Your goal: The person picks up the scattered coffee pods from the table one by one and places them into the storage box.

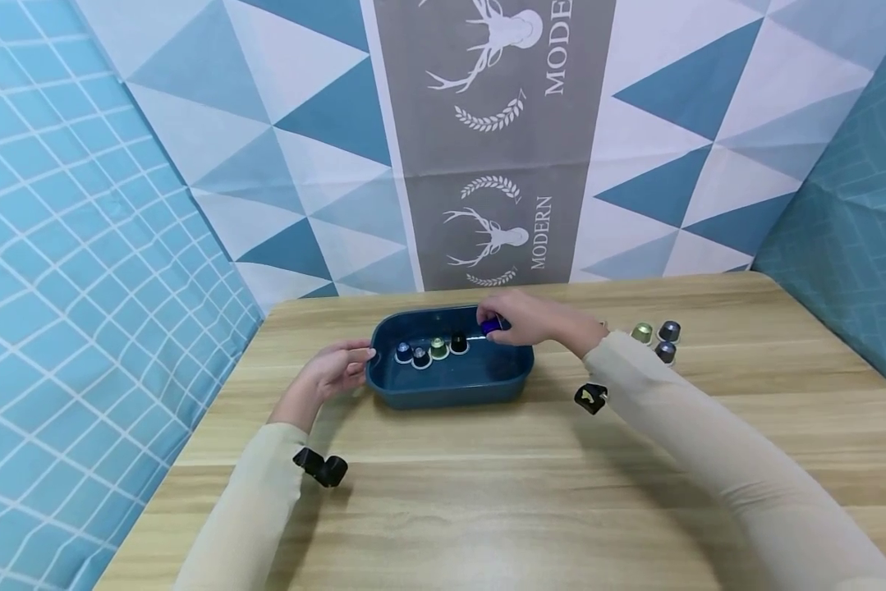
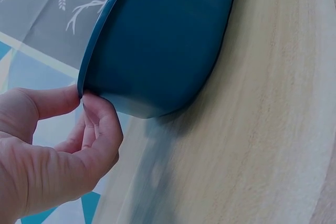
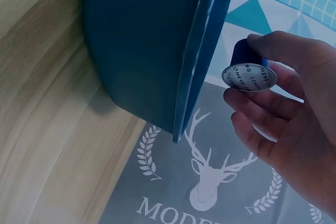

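The step in hand seems to be the placing of a deep-blue coffee capsule (image 1: 491,326) in the rectangular blue tray (image 1: 453,397). The right hand (image 1: 518,316) is holding the capsule at the tray's right end in the head view, its thumb and nearest fingers closing round the body while the others are curling loosely. The left hand (image 1: 337,369) is pinching the tray's left rim between thumb and fingers, probably steadying it. The next move would be calling for lowering the capsule lid-down, right of the black capsule (image 1: 458,341), then parting the fingers without knocking the row, where a green capsule (image 1: 438,348) and two bluish ones (image 1: 412,354) are also standing. The held capsule is showing a glossy, tapering body and a pale round lid bearing dark print, which is facing the right wrist camera.
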The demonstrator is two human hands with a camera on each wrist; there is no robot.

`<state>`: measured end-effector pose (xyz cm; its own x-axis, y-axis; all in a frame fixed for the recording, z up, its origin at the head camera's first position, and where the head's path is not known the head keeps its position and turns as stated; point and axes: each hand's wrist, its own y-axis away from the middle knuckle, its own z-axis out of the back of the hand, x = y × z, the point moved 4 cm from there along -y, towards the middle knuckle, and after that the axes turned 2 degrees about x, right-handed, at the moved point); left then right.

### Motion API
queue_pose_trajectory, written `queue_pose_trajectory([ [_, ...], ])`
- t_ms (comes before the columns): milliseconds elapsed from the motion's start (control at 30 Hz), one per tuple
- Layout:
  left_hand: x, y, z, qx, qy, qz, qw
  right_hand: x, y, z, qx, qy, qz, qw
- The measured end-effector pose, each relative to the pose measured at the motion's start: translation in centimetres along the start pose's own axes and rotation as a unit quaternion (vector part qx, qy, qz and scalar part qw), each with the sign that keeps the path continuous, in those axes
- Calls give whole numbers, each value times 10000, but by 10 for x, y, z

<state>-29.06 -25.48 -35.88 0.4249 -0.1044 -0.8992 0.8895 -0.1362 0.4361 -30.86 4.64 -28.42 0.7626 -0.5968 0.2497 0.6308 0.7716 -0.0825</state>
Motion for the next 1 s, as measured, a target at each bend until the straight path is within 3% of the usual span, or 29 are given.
queue_pose_trajectory([
  [433, 2, 0, -2, -39, -79, -76, 9999, 5, -18, -7, 396, 93, 76, 9991],
  [733, 0, 0, -2, -54, -105, -78, 9999, -1, -31, -6, 803, 148, -343, 9961],
  [1000, 0, 0, -2, -71, -141, 22, 9999, -1, -40, -10, 1117, 275, -459, 9923],
])
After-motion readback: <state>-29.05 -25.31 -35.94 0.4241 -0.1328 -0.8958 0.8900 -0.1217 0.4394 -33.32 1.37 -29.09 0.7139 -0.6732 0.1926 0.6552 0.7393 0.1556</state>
